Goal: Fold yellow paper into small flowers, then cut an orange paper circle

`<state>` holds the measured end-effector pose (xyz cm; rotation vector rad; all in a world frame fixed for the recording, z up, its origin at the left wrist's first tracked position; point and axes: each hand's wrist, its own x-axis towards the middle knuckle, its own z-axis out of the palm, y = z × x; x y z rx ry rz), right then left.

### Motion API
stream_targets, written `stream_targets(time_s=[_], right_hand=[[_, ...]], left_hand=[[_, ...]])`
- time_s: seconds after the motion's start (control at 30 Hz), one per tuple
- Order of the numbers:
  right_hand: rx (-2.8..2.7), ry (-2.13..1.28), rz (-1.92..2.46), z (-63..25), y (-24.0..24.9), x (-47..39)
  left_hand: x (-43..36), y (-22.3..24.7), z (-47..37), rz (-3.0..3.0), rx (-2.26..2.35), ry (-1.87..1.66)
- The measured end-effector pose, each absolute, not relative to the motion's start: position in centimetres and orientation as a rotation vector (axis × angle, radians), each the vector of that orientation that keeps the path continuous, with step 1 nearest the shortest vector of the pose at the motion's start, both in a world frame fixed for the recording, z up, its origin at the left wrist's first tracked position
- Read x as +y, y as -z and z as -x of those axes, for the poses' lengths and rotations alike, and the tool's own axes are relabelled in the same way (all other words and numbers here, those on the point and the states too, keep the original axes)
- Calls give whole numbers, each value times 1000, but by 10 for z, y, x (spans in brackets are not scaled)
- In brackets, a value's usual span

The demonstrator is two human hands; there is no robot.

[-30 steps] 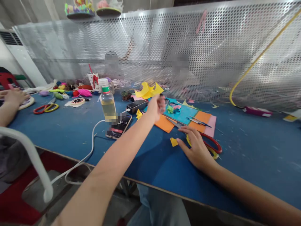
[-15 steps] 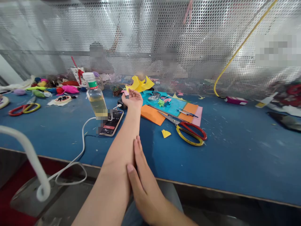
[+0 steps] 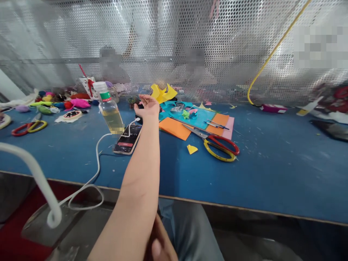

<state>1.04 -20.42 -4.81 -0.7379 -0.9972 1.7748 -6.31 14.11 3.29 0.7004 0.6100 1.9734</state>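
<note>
Yellow cut paper (image 3: 164, 95) just beyond an outstretched left hand (image 3: 149, 106)

It sits at the back of the blue table (image 3: 261, 174), just past that hand, whose fingers are loosely parted. Right of the forearm (image 3: 144, 156) lie orange paper (image 3: 174, 128), scissors (image 3: 206, 137) and a small yellow piece (image 3: 192, 149); left, a phone (image 3: 129, 139) and bottle (image 3: 111, 116). The right hand (image 3: 164, 243), low beside the forearm, is mostly hidden; its grip cannot be told.
</note>
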Motion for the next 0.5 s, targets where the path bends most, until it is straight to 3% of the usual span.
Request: stream_targets(time_s=[0.2,0.5], right_hand=[[-493,-2161,421,2,44,-188],[-142,-2026,989,0,18,-200]], left_hand=[[137,-24,63,-992,833,-1841],[131,12,61,-1053,1043,-1806]])
